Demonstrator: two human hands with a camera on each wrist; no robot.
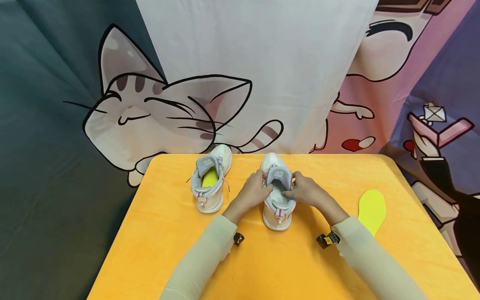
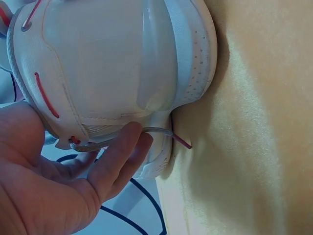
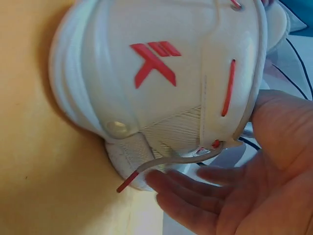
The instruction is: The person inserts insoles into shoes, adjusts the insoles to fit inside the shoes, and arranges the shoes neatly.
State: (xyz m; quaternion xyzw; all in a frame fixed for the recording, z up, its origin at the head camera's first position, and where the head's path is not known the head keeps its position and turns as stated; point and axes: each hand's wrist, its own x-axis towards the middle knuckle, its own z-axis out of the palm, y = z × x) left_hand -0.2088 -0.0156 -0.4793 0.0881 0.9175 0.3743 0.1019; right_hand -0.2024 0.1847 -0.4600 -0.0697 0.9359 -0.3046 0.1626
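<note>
A white sneaker [image 1: 278, 218] with a grey lining stands on the yellow table, toe pointing away, with no yellow insole visible in its opening. My left hand [image 1: 253, 191] holds its left side, thumb at the inner edge and fingers outside. On the opposite side my right hand [image 1: 305, 190] holds the collar the same way. In the left wrist view, fingers lie beside a red-tipped shoelace [image 2: 159, 130]. The right wrist view shows a red logo [image 3: 155, 64] on the sneaker's side and another loose lace end [image 3: 128, 181] near the fingertips.
A matching sneaker [image 1: 209, 204] with a yellow insole [image 1: 210, 178] inside stands to the left. Another yellow insole [image 1: 372, 208] lies flat on the table [image 1: 277, 266] at the right, partly behind my right sleeve. A cartoon-printed curtain [image 1: 262, 50] hangs behind the table's far edge.
</note>
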